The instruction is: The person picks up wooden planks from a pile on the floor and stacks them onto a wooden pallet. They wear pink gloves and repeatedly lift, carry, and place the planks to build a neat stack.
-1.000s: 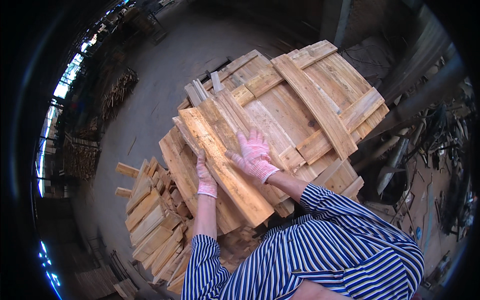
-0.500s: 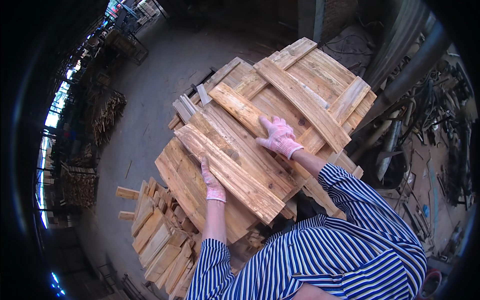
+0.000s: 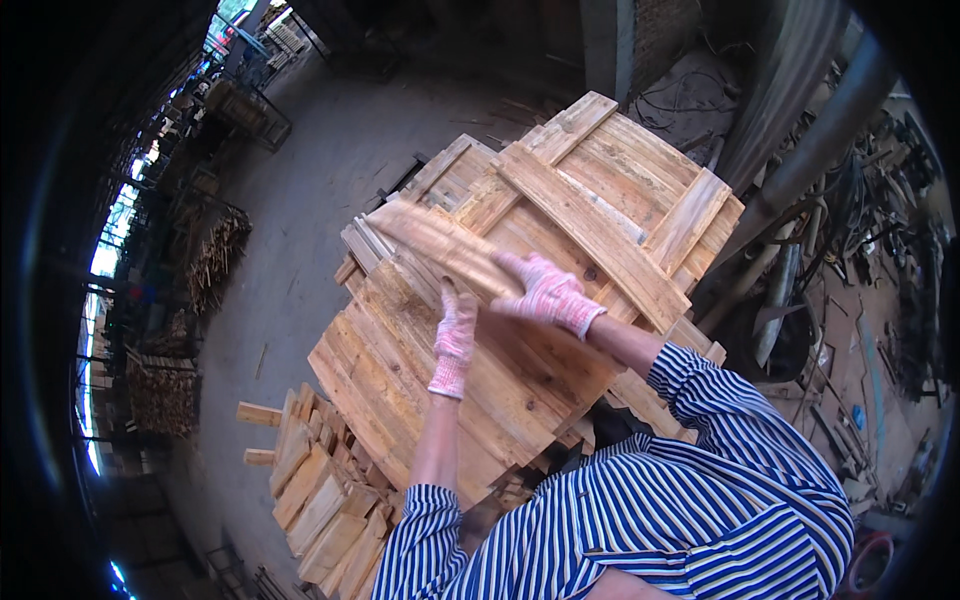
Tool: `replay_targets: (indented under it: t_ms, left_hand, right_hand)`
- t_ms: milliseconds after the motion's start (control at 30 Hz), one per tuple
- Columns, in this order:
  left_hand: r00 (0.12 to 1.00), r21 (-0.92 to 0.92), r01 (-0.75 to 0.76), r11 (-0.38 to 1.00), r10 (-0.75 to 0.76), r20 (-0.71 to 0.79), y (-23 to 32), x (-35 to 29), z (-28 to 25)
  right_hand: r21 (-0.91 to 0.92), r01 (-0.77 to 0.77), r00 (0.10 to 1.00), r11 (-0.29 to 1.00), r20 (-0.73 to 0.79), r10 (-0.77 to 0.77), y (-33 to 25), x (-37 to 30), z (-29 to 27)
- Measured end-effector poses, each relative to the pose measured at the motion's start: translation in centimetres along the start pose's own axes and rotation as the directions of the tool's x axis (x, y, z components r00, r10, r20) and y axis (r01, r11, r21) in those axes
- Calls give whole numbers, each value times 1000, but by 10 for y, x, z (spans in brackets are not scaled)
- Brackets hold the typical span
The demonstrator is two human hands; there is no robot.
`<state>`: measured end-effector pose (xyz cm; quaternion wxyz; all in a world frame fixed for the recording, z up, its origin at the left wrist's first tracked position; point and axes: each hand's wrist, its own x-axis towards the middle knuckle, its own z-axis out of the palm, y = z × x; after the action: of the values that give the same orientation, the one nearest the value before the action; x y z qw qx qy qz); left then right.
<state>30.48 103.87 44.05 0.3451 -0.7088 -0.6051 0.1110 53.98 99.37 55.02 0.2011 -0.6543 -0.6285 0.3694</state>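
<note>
In my right hand (image 3: 548,292), which wears a pink and white knitted glove, is a short wooden board (image 3: 430,238), smeared by motion and tilted above the planks. The fingers and thumb close round its near end. My left hand (image 3: 457,335), gloved the same way, is just left of it over the plank surface (image 3: 400,350), fingers pointing away from me and slightly apart. It seems to hold nothing. Beyond my right hand lies a panel of planks with cross battens (image 3: 640,165), and a loose-looking long board (image 3: 595,230) lies slantwise over it.
Below left, a pile of short wood offcuts (image 3: 325,490) stands beside the planks. Thick pipes (image 3: 800,130) and heaped scrap metal (image 3: 880,230) are on the right. Farther left, bundled sticks (image 3: 220,255) stand on the concrete floor (image 3: 290,200).
My right hand has lifted the short board off the panel. The long board under my left hand has gone down flat among the planks, and that hand has moved away from me toward the right hand.
</note>
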Motion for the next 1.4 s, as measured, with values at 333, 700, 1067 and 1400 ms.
replay_targets:
  t_ms: [333, 700, 1067, 1400]
  left_hand:
    - [811, -697, 17, 717, 398, 429, -13, -13, -39]
    - [774, -676, 51, 735, 399, 492, -16, -15, -31]
    - [764, -656, 25, 754, 409, 499, -15, -19, -26]
    - [820, -709, 23, 705, 393, 417, -16, -28, -12]
  right_hand:
    - [-163, -112, 992, 980, -75, 101, 64, 15, 18]
    - [-17, -213, 957, 977, -204, 206, 103, 56, 25]
    - [-536, -252, 861, 806, -504, -66, 117, 48, -41]
    - [-390, 42, 945, 920, -284, -164, 132, 74, -13]
